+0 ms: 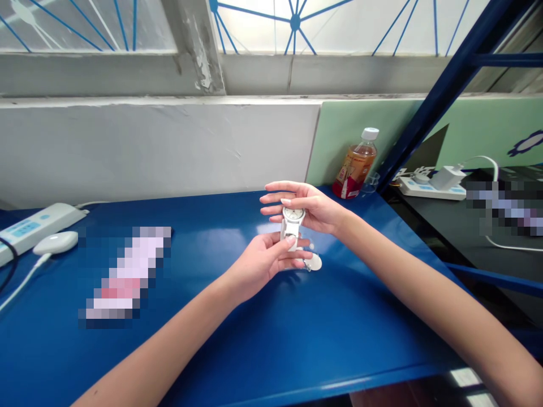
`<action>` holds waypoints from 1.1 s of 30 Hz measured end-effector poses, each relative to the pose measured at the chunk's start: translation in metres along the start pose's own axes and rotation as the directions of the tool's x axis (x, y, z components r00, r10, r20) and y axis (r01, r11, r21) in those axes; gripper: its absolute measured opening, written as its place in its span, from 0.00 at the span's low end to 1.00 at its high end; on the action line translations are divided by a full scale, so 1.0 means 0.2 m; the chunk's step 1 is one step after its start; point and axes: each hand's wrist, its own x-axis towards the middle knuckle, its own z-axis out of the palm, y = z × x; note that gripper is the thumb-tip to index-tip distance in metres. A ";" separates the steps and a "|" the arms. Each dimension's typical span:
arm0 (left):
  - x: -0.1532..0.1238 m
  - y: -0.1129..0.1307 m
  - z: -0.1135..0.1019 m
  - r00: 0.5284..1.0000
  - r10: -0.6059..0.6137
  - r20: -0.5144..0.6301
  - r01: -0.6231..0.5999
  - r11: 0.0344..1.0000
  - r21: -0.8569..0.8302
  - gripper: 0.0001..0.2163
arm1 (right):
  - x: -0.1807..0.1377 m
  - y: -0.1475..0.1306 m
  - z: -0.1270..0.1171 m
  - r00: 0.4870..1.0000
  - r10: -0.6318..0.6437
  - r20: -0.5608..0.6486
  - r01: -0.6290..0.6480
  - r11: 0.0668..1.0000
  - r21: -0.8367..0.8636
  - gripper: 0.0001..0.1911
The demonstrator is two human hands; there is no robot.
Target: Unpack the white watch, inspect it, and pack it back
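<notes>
A white wristwatch (293, 217) with a round dial and a white strap is held above the blue table (297, 339). My left hand (265, 261) pinches the lower strap with thumb and fingers. My right hand (303, 206) supports the watch case from behind, thumb under it, the other fingers stretched out to the left. The strap's loose end (314, 262) hangs down by my left fingers, close to the tabletop.
A blurred-out flat object (125, 277) lies on the table's left. A white power strip (34, 226) and white mouse-like device (55, 242) sit at the far left. A tea bottle (355, 165) stands at the back. Another power strip with a charger (436, 183) lies right.
</notes>
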 end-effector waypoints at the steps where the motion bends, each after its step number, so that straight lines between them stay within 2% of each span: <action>1: 0.00 0.00 0.00 1.000 -0.001 -0.008 0.001 1.000 -0.005 0.11 | 0.00 0.01 0.00 1.000 -0.010 -0.013 0.010 1.000 0.001 0.20; 4: 0.00 -0.01 0.00 1.000 -0.010 0.008 0.010 1.000 -0.013 0.12 | 0.01 0.02 0.00 0.999 -0.006 -0.045 0.007 1.000 0.009 0.18; 7: 0.00 -0.01 0.00 0.998 -0.020 0.057 0.022 0.999 -0.023 0.14 | 0.01 0.00 0.02 0.998 0.053 -0.039 -0.052 0.998 0.042 0.15; 12: -0.01 -0.01 0.00 0.993 -0.027 0.118 0.032 0.999 -0.035 0.15 | 0.00 -0.04 0.07 0.991 0.136 0.000 -0.136 0.986 0.101 0.25; 16: -0.01 -0.02 0.00 0.992 -0.028 0.122 0.032 0.999 -0.035 0.15 | -0.01 -0.07 0.09 0.993 0.119 0.020 -0.121 0.984 0.127 0.31; 23: -0.01 -0.02 0.00 0.996 -0.032 0.078 0.036 0.998 -0.051 0.12 | -0.01 -0.08 0.09 0.993 0.119 -0.010 -0.117 0.988 0.099 0.33; 33: 0.00 -0.03 -0.01 0.991 -0.042 0.128 0.054 0.994 -0.095 0.13 | 0.01 -0.04 0.06 0.990 0.135 -0.028 -0.134 0.990 0.044 0.33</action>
